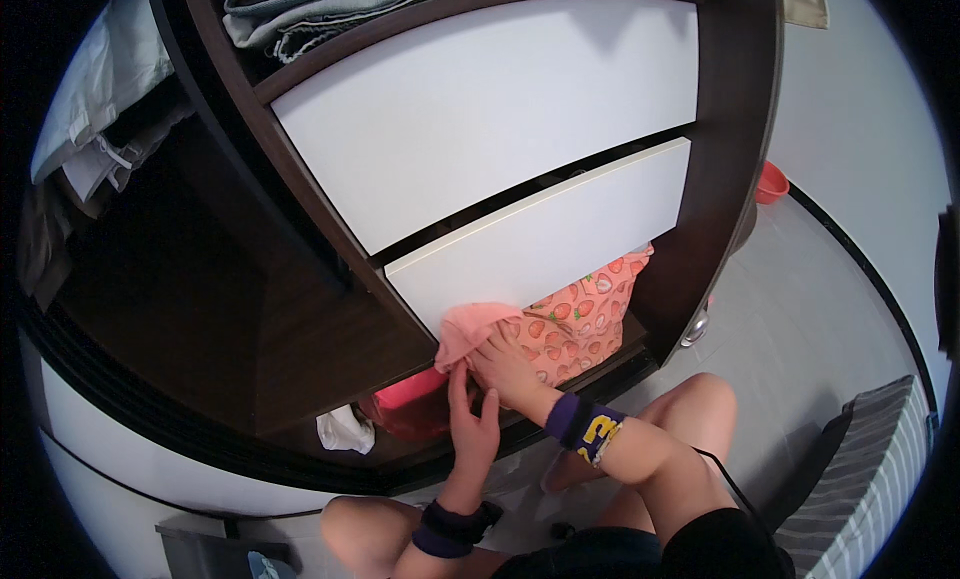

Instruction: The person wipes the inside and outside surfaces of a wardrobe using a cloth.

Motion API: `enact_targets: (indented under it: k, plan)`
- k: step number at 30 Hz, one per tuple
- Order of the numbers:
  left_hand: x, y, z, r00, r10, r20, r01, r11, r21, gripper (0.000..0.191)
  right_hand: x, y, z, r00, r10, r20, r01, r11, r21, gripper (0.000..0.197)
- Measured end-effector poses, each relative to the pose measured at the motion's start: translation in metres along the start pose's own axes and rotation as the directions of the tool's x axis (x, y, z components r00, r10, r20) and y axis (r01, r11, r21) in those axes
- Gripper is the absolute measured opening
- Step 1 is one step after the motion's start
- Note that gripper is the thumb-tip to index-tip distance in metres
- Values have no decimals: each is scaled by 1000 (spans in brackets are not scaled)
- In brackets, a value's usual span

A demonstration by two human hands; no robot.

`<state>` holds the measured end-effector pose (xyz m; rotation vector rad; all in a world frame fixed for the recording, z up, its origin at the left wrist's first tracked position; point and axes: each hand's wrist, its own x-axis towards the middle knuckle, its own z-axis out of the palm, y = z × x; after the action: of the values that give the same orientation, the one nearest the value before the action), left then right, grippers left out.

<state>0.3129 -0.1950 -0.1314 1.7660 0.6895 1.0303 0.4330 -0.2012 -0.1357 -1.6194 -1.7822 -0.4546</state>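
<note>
A pink cloth (469,330) is bunched against the front of the lower white drawer (540,238). My right hand (510,365), with a dark purple band on its wrist, has its fingers on this cloth and appears to grip its lower edge. Below it is my left hand (474,429), its thumb apart from its fingers and its fingertips at the cloth's bottom corner. Right of the cloth, a strawberry-print fabric bag (574,328) stands in the space under the drawer. A shiny red item (412,406), partly behind my left hand, lies to the left.
The dark wood cabinet (739,69) frames an upper white drawer (495,114) and folded jeans (337,13). White cloth (346,429) lies at the bottom left. Clothes (112,91) hang at the left. A red basin (771,183) and a striped fabric-covered piece (862,474) are at the right.
</note>
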Motion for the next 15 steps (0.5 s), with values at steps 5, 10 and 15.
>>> enact_targets:
  k: [5, 10, 15]
  plan:
    - [13, 27, -2, 983, 158, -96, -157, 987, 24, 61, 38, -9, -3, 982, -70, -176, 59, 996, -66, 38]
    - [2, 2, 5, 986, 96, -136, -86, 993, 77, 58, 17, -21, 24, 995, 96, -29, -96, 995, 19, 38]
    - [-5, -8, 18, 977, 49, -207, -20, 990, 138, 57, 7, -17, 46, 954, 116, -277, -76, 986, 150, 37]
